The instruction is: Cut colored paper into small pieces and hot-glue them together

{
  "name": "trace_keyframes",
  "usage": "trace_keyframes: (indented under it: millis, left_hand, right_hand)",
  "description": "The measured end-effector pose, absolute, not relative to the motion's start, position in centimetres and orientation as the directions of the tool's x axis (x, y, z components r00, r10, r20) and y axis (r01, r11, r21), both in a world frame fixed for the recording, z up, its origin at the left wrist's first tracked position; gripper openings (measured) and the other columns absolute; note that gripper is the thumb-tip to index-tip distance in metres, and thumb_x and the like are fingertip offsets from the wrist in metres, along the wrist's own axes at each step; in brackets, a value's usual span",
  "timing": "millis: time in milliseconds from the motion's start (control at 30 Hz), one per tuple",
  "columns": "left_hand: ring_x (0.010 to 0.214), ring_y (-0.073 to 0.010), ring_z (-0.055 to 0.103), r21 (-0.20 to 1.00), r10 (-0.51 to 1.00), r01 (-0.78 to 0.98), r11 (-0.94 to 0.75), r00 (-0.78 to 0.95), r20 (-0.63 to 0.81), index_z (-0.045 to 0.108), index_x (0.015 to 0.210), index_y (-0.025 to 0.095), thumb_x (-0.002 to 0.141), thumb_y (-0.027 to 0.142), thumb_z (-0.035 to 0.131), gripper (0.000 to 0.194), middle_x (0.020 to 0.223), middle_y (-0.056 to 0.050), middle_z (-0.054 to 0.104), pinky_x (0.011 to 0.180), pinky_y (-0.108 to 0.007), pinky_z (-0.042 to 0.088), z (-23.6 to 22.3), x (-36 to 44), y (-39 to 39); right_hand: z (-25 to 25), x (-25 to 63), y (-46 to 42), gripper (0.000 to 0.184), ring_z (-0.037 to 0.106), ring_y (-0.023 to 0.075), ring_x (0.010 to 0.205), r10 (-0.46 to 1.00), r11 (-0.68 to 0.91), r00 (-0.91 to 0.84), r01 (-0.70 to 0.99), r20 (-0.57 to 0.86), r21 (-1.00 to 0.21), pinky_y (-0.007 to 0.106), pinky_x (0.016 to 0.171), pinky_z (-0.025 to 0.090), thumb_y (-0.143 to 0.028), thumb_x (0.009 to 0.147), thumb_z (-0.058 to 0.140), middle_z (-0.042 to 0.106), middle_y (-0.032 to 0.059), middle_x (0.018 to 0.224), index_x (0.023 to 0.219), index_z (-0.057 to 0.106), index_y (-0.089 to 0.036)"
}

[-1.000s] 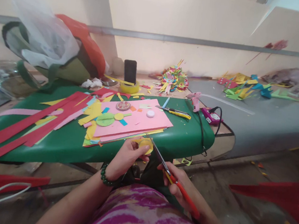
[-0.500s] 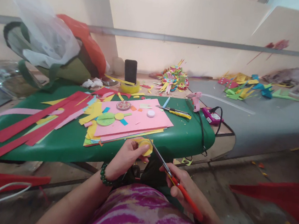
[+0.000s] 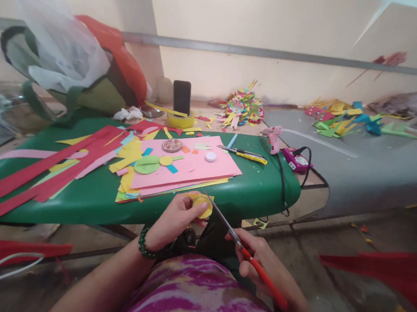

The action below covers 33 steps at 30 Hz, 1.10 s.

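Observation:
Between the thumb and fingers of my left hand (image 3: 183,214) is a piece of yellow paper (image 3: 203,208) with a rounded edge. My right hand (image 3: 257,255) grips the orange handles of a pair of scissors (image 3: 229,227). The blades point up and left, with their tips beside the paper's right edge; I cannot tell whether they touch it. Just beyond my hands lies a stack of pink paper (image 3: 192,166) over yellow sheets. On it are a green paper circle (image 3: 147,165), a small yellow circle (image 3: 166,160), a round tin (image 3: 172,145) and a white cap (image 3: 210,156).
A yellow utility knife (image 3: 248,155), pink glue gun (image 3: 273,138) and magenta box (image 3: 297,160) with a black cord lie to the right. Red paper strips (image 3: 51,159) cover the left side. A phone (image 3: 181,97) stands in a yellow tape roll (image 3: 181,119), near a bag (image 3: 104,83).
The scissors and my right hand have shifted slightly right. My left hand still holds the yellow paper in nearly the same place. The view has tilted a little.

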<state>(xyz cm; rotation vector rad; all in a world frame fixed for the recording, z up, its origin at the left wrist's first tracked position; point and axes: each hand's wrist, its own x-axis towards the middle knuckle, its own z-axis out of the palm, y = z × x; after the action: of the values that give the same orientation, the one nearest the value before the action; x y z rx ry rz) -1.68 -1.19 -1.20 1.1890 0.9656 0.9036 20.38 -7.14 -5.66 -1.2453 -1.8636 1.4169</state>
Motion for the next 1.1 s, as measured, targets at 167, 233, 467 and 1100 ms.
trace_keyframes:
  millis: [167, 233, 467, 1100]
  left_hand:
    - [0.053, -0.0093, 0.049, 0.986, 0.937, -0.051, 0.16, 0.323, -0.135, 0.063, 0.072, 0.013, 0.065, 0.058, 0.075, 0.047, 0.062, 0.001, 0.055, 0.048, -0.02, 0.047, -1.29, -1.74, -1.17]
    - [0.053, -0.0095, 0.049, 0.985, 0.939, -0.054, 0.163, 0.315, -0.138, 0.064, 0.073, 0.013, 0.065, 0.059, 0.075, 0.048, 0.062, 0.001, 0.055, 0.048, -0.02, 0.047, -1.3, -1.77, -1.18]
    - [0.049, -0.0091, 0.048, 0.986, 0.935, -0.048, 0.158, 0.328, -0.134, 0.066, 0.074, 0.013, 0.066, 0.057, 0.075, 0.045, 0.06, 0.001, 0.055, 0.047, -0.021, 0.046, -1.6, -1.91, -1.28]
    - [0.054, -0.0093, 0.048, 0.987, 0.936, -0.014, 0.161, 0.318, -0.148, 0.065, 0.073, 0.013, 0.067, 0.054, 0.075, 0.042, 0.063, 0.001, 0.055, 0.048, -0.02, 0.048, -1.67, -2.24, -1.4]
  right_hand:
    - [-5.89, 20.69, -7.22, 0.098, 0.027, 0.01, 0.057, 0.873, 0.064, -0.471, 0.368, -0.126, -0.928, 0.023, 0.049, 0.022, -0.096, 0.059, 0.039, 0.037, -0.0068, 0.064, 0.109, 0.058, -0.014]
    - [-5.78, 20.7, -7.24, 0.1, 0.028, 0.0104, 0.057, 0.875, 0.075, -0.469, 0.38, -0.122, -0.922, 0.023, 0.049, 0.023, -0.097, 0.058, 0.037, 0.037, -0.0067, 0.064, 0.11, 0.058, -0.014]
    - [-5.25, 20.44, -7.2, 0.077, 0.035, 0.0116, 0.058, 0.863, 0.133, -0.491, 0.449, -0.12, -0.883, 0.024, 0.051, 0.027, -0.086, 0.07, 0.048, 0.045, -0.0052, 0.067, 0.107, 0.055, -0.019]
    - [-5.71, 20.89, -7.24, 0.094, 0.026, 0.0103, 0.058, 0.866, 0.116, -0.488, 0.409, -0.109, -0.905, 0.024, 0.05, 0.02, -0.095, 0.056, 0.038, 0.033, -0.0072, 0.063, 0.102, 0.059, -0.016]
